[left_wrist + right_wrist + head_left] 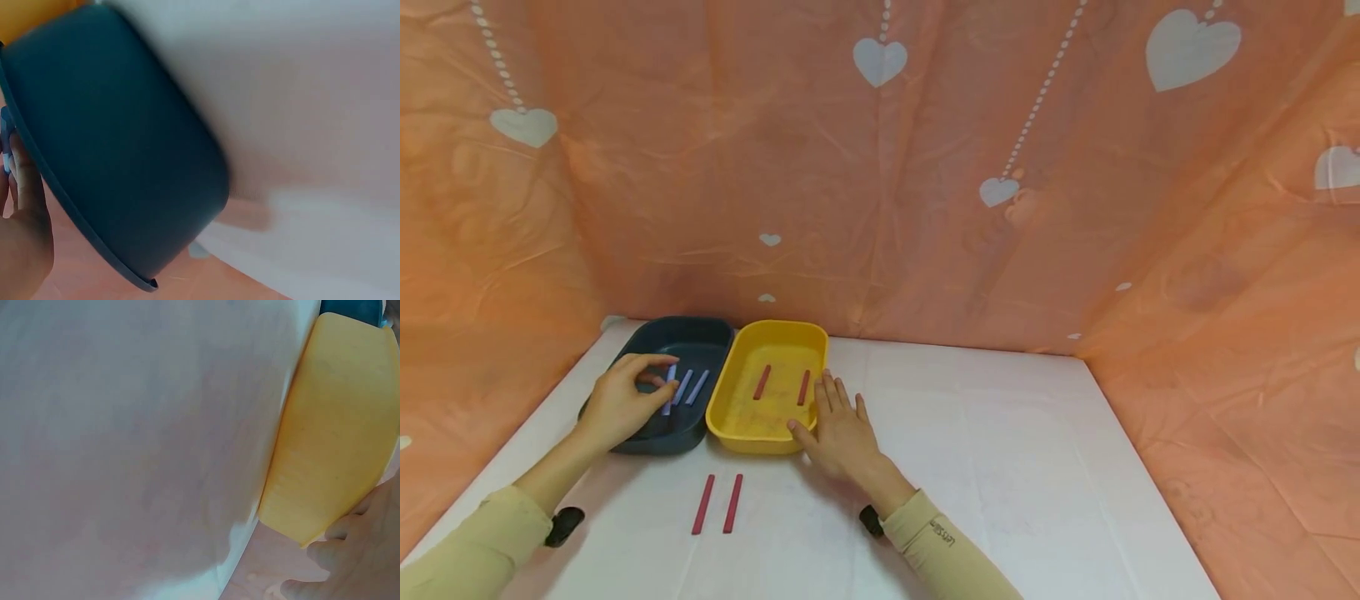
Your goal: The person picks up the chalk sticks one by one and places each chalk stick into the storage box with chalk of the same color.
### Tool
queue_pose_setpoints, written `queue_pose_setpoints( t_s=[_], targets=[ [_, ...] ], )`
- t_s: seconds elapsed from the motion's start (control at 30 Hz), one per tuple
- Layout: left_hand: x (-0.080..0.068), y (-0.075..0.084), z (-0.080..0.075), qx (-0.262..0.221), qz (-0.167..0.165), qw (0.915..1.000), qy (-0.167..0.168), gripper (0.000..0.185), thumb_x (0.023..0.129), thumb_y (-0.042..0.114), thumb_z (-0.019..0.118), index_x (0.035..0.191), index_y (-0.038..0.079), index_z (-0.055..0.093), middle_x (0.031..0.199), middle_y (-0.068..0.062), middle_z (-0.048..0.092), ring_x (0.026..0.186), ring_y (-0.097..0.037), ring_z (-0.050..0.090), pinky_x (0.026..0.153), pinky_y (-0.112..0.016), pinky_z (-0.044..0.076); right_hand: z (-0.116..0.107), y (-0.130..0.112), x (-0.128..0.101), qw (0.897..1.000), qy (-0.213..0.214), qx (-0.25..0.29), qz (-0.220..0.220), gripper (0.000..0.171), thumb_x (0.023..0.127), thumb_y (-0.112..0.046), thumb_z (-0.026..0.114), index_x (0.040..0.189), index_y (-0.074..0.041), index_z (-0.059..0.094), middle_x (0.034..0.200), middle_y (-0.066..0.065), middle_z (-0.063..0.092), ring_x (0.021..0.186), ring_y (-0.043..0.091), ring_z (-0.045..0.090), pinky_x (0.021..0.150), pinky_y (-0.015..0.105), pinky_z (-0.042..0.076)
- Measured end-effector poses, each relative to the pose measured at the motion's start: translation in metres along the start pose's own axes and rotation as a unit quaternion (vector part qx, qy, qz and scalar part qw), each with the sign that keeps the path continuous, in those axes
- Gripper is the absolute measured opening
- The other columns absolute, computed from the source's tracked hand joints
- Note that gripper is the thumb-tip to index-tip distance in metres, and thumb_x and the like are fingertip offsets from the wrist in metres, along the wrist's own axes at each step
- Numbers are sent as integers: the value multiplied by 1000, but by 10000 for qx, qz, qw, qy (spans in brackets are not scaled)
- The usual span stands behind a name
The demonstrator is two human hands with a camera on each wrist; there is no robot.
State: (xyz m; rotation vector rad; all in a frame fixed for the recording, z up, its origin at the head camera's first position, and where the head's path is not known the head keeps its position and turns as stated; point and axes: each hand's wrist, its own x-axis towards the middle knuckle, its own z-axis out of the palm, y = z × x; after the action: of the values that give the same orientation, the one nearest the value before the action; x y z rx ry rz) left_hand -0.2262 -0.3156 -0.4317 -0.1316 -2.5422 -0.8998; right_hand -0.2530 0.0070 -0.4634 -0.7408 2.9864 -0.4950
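Over the dark blue tray (pixel 681 333), my left hand (pixel 621 398) pinches a light blue stick (pixel 666 409) between thumb and fingers. Two similar blue sticks (pixel 697 387) lie inside that tray. Only an edge of the held stick shows in the left wrist view, beside the tray's rim. My right hand (pixel 846 437) is at the near right corner of the yellow tray (pixel 760 427), its fingers spread along the rim. Inside the yellow tray are two red sticks (pixel 762 382), set apart from each other.
Two more red sticks (pixel 703 504) lie side by side on the white table (pixel 1000 467) in front of the trays. The trays stand next to each other near the back left. An orange cloth (pixel 925 250) with white hearts hangs behind and at both sides.
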Motion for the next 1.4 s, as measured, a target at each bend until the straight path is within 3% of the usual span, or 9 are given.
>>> queue_pose_setpoints(
  t_s=[0.07,0.13,0.27,0.37,0.43,0.8,1.07,1.4],
  targets=[
    [5,-5,1,24,13,10000,-64,37,90,5,77,124,-5,67,111,-22,61,87,-32,70,69,-5,41,0,0,0,10000,-6,-8,8,84,107,-63,34,166,-6,17,174,10,10,160,27,14,126,56,16],
    [10,-10,2,93,36,9999,-127,37,90,5,77,124,-6,67,110,-24,61,88,-37,70,70,-7,42,1,1,0,10000,-21,-17,16,84,107,-63,34,166,-6,17,174,10,10,160,27,14,126,56,16],
    [20,-21,4,336,52,9990,-299,37,90,4,77,122,-10,67,107,-28,62,86,-39,69,74,-30,52,2,1,1,10000,10,-46,22,85,106,-64,34,166,-6,17,174,9,11,159,27,15,126,56,17],
    [26,-28,5,530,-22,9974,-491,38,90,6,77,122,-12,66,105,-30,62,87,-39,68,76,-49,52,3,1,1,10000,28,-73,23,85,106,-63,35,166,-6,16,174,9,11,159,27,15,125,56,17],
    [29,-32,6,609,-102,9961,-628,38,91,7,76,123,-12,66,105,-30,61,88,-40,66,77,-53,52,3,1,1,9999,39,-94,17,84,107,-63,35,166,-6,17,174,9,11,159,27,16,125,56,18],
    [46,-47,13,820,-282,9889,-1211,38,91,7,73,121,-14,65,99,-30,66,87,-39,68,71,-42,50,3,2,1,9999,65,-147,10,85,107,-63,34,166,-6,17,174,10,11,159,27,16,125,56,18],
    [50,-59,20,845,-247,9847,-1502,35,90,2,69,118,-19,64,98,-31,70,91,-43,66,82,-59,53,2,1,1,9999,96,-116,-28,84,107,-63,36,166,-5,19,174,10,13,159,28,18,125,57,19],
    [49,-68,24,876,-407,9826,-1585,34,90,1,69,116,-20,64,98,-32,69,91,-44,67,82,-60,53,0,0,0,9999,58,-99,0,84,107,-63,35,166,-5,19,174,9,12,159,27,17,125,55,20]
  ],
)
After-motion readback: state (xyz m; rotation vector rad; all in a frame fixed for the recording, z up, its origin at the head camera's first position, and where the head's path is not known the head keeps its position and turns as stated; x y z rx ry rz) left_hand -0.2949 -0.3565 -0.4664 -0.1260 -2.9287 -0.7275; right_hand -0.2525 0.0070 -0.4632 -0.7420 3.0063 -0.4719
